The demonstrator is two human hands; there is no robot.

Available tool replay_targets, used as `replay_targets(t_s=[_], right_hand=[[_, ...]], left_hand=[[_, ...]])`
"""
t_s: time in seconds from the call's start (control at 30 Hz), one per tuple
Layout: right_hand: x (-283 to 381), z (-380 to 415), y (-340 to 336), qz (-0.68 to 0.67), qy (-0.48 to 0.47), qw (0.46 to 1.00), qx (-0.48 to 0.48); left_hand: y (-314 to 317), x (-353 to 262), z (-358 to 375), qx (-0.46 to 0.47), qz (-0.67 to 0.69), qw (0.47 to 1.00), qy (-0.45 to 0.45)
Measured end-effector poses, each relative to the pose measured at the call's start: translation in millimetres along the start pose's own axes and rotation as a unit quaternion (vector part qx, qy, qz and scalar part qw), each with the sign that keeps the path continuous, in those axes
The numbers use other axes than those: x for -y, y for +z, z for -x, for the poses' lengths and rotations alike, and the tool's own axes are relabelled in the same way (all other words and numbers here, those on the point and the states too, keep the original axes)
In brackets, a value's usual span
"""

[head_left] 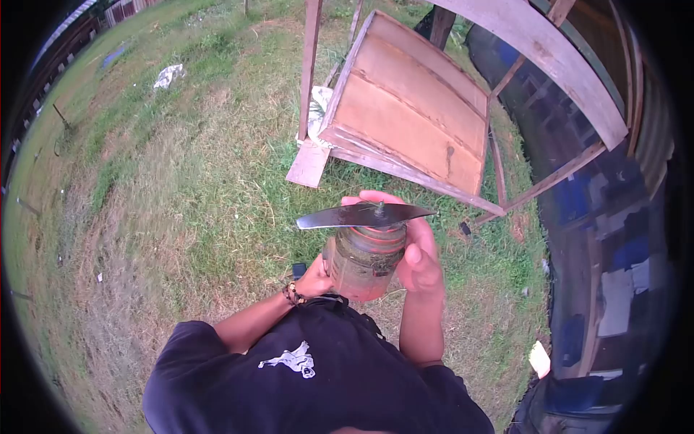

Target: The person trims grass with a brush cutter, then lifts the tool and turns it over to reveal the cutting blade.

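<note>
A cylindrical, dirt-stained motor unit [367,262] is held up in front of my chest, with a dark metal blade [336,217] mounted across its top. My left hand [316,279], with a beaded bracelet at the wrist, is closed at the lower left side of the unit; its fingers are partly hidden behind it. Against the unit's right side rests my right hand [419,253], its fingers curled around the back and some fingertips showing above the blade.
A tilted wooden panel frame [412,101] stands ahead on posts, with a small board [309,165] at its lower left corner. Dark netting [571,217] and timber beams line the right side. White litter [168,76] lies on the grass at upper left.
</note>
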State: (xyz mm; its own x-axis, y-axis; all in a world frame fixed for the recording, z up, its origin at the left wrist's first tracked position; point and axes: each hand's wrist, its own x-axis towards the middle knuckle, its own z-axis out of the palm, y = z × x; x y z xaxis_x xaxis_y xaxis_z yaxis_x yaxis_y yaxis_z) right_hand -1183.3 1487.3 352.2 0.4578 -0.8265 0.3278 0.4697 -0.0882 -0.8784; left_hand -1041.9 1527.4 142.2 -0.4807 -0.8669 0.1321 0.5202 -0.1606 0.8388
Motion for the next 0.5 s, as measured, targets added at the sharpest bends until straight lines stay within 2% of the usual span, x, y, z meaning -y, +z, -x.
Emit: replay_targets(t_s=[0.03, 0.07, 0.17, 0.27, 0.37, 0.5], right_hand=[[-0.1, -3.9, 7.5, -0.027, 0.008, 1.000, 0.012], [-0.5, -6.2, 9.9, -0.053, 0.017, 0.998, 0.025], [-1.5, -8.0, -3.6, 0.030, 0.035, 0.997, 0.058], [-6.2, -11.0, 8.9, -0.050, 0.033, 0.998, 0.020], [-8.2, -16.6, 8.6, -0.132, 0.049, 0.988, 0.059], [-14.6, -18.7, 9.6, -0.071, 0.028, 0.996, 0.038]], left_hand=[[1.3, 0.0, 1.9, -0.016, -0.018, 1.000, -0.002], [-1.0, 5.2, 6.6, -0.019, 0.024, 1.000, 0.001], [2.6, 1.2, 7.3, -0.050, -0.021, 0.999, 0.000], [0.7, 4.8, 9.4, -0.058, -0.044, 0.997, -0.001], [6.1, -1.6, 11.6, -0.067, -0.034, 0.997, 0.008], [9.3, -9.2, 16.3, -0.094, -0.039, 0.994, -0.047]])
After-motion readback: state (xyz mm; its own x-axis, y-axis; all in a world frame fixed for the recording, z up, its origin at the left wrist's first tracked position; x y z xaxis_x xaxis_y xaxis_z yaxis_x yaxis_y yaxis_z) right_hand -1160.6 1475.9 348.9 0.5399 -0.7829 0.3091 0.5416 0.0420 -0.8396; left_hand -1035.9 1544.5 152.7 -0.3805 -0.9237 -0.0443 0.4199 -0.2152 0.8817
